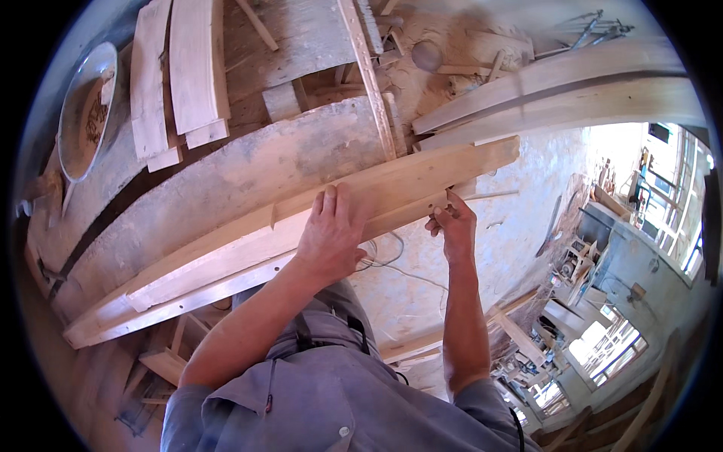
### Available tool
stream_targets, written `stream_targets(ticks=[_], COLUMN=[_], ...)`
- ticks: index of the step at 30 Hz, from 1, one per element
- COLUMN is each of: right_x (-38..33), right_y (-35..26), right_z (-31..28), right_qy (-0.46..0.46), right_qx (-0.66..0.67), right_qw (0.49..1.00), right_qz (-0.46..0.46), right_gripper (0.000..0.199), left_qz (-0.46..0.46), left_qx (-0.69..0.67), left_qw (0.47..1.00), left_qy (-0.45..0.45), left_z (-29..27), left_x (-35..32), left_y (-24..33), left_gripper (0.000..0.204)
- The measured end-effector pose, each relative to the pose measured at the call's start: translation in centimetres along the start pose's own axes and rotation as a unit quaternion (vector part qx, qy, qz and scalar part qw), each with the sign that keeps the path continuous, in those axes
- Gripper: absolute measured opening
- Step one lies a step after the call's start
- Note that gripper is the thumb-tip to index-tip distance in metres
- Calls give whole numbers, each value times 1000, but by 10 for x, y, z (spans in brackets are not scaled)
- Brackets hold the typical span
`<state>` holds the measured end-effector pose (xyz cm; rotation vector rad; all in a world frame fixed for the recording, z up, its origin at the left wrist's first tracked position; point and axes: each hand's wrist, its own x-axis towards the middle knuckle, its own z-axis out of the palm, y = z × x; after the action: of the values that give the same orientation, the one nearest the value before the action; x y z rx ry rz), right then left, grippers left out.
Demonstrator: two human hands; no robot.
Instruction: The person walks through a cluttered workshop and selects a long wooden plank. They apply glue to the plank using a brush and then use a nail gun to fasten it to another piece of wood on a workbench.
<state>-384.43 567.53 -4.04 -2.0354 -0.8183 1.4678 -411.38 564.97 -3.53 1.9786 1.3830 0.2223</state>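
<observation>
A long pale wooden plank (444,166) lies slantwise across in front of me, its narrowed, stepped end at the upper right. Along its near side runs a narrower edge piece (226,285) with small dark holes. My left hand (328,235) rests on the wood near the middle, fingers stretched out and lying flat. At the right part of the near edge, my right hand (455,226) has its thumb and fingers drawn together by a small hole. Whatever it pinches there, if anything, is too small to make out.
Behind the plank stands a dusty workbench (301,147). Cut boards (197,68) lie at the far left, beside a round metal basin (63,128) holding small bits. Long beams (557,109) stretch off to the right. A thin cable (410,273) trails over the dusty floor.
</observation>
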Motion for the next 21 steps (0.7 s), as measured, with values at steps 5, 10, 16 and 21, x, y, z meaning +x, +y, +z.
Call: stream_targets(ticks=[5,10,16,21], right_x=[2,0,-21,-81], right_y=[0,-1,20,97], right_z=[-2,-1,7,23], right_qy=[2,14,129,188], right_qx=[-12,10,48,114], right_qw=[1000,1000,990,975], right_qz=[7,5,-43,42], right_gripper=[51,57,63,64], left_qz=[28,24,39,77], left_qx=[19,32,89,139], left_qw=[996,994,990,980], left_qy=[87,103,100,118], left_z=[21,27,26,30], left_x=[-1,-1,1,2], left_y=[-9,-4,3,5], left_gripper=[82,82,80,83])
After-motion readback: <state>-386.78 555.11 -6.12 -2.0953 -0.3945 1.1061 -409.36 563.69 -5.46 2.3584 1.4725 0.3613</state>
